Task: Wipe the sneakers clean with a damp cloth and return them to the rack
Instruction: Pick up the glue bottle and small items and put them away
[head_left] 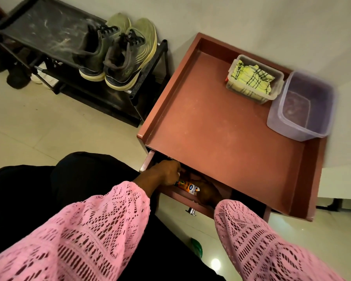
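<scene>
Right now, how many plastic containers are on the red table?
2. The clear container holding a yellow cloth sits at the table's far right; the empty purple container is beside it, at the right edge. The open drawer's contents are mostly hidden.

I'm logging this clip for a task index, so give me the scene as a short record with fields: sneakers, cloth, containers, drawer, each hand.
sneakers: pair of green sneakers on the top shelf of the black rack, not yet taken down
cloth: yellow checked cloth inside a clear box on the red table
containers: purple tub beside the clear box
drawer: open drawer under the tabletop, holding an orange-labelled bottle
left hand: left hand reaches into the drawer, fingers curled at the bottle
right hand: right hand in the drawer, grip unclear
</scene>
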